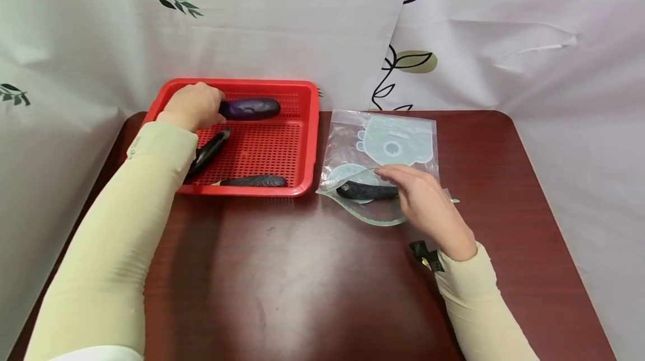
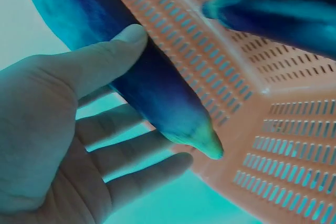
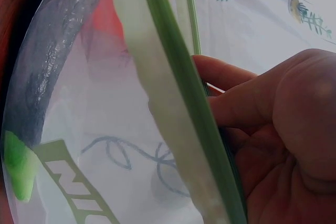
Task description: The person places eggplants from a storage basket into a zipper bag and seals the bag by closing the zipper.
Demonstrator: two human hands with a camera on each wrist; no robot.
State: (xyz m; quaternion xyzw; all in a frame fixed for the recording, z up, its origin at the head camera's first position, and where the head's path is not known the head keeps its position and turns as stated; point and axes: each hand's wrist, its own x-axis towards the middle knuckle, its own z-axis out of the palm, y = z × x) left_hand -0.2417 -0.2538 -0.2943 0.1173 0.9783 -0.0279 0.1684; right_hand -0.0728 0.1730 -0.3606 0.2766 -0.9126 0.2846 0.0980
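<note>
My left hand (image 1: 196,104) is over the back left of a red plastic basket (image 1: 311,143), gripping a purple eggplant (image 1: 252,108). In the left wrist view the thumb lies across this eggplant (image 2: 157,87), its fingers behind it and its stem end pointing to the lower right. Two more dark eggplants lie in the basket, one on the left (image 1: 209,154) and one along the front (image 1: 254,181). My right hand (image 1: 428,204) pinches the green zip edge (image 3: 181,77) of a clear zip bag (image 1: 342,143), whose mouth gapes. Inside the bag lies a dark eggplant (image 1: 368,191).
Basket and bag stand side by side on a dark red-brown table (image 1: 302,271). A white curtain (image 1: 282,25) with leaf prints hangs behind and at both sides. A black strap mount (image 1: 427,256) sits at the right wrist.
</note>
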